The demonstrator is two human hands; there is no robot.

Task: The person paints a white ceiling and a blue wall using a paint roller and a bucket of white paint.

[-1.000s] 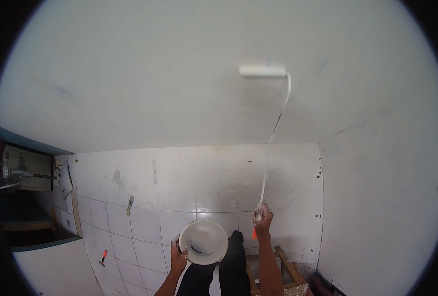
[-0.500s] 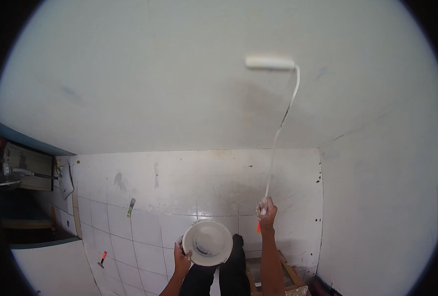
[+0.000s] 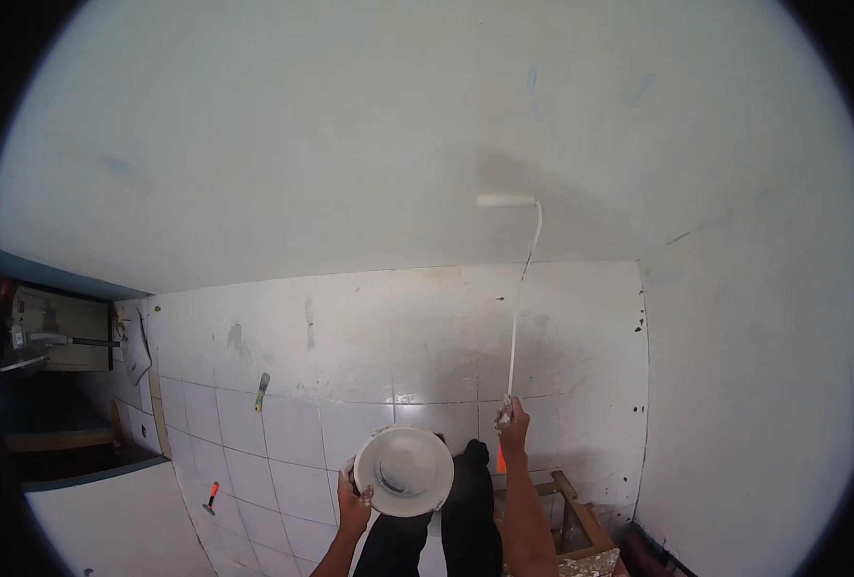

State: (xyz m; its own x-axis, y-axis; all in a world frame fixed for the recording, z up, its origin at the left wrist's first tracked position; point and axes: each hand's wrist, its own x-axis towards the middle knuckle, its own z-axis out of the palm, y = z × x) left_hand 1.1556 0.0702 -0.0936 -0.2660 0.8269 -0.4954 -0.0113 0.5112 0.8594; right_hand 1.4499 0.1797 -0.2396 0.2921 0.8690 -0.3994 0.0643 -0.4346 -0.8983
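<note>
My left hand (image 3: 353,493) grips the left rim of a round white bucket (image 3: 405,471), seen from above with a dark streak inside. A paint roller (image 3: 506,201) rests against the wall (image 3: 350,192), its long thin white rod running down to my right hand (image 3: 512,423). My right hand is closed around the lower part of the roller, and its orange handle end (image 3: 501,458) shows below the fingers. White paint spots my fingers.
A putty knife (image 3: 262,392) and an orange-handled tool (image 3: 212,498) lie on the tiled floor (image 3: 292,471). A paint-spattered wooden stool (image 3: 585,519) stands at lower right. At left is an opening with a shelf (image 3: 61,439); another wall (image 3: 754,385) rises at right.
The roller head has moved down the wall and slightly left. My right hand has shifted a little lower. The view has shifted slightly; the bucket stays in my left hand.
</note>
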